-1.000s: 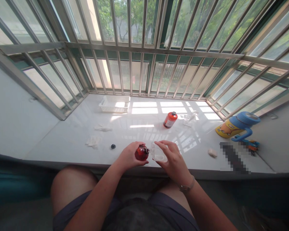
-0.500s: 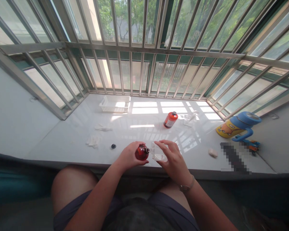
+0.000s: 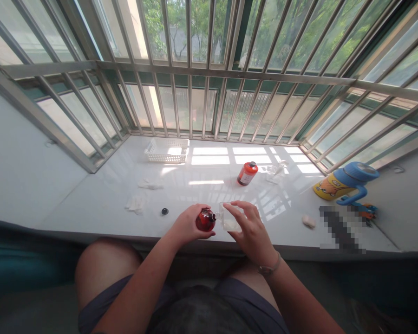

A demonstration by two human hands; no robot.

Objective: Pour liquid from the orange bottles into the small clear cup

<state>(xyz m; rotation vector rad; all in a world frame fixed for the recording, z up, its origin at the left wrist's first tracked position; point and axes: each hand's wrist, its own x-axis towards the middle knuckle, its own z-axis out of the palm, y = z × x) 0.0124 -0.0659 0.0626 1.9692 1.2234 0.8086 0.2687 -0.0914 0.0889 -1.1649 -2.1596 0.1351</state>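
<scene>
Spillage is your main risk. Your left hand [image 3: 186,226] is closed around a round red bottle [image 3: 205,220], its narrow neck tipped sideways to the mouth of a clear plastic container [image 3: 228,222]. Your right hand [image 3: 252,227] has hold of that container, fingers curled loosely over it. You can't tell from this view whether anything is flowing. If the neck slips off the mouth or the tilt steepens, liquid could run over your fingers, and a wet, rounded bottle could slide in your grip. A black bottle cap [image 3: 165,211] lies to the left, where a knock could send it rolling.

Your hands are over the near edge of the glossy white bench [image 3: 90,208], where sun glare could hide drips. Two crumpled white gloves [image 3: 135,204] lie to the left, with a white plastic basket [image 3: 167,151] beyond. Farther right stand an orange labelled bottle [image 3: 247,173] and a blue-lidded yellow tumbler [image 3: 344,182]. Steel window bars [image 3: 209,102] close off the far side, with trees outside.
</scene>
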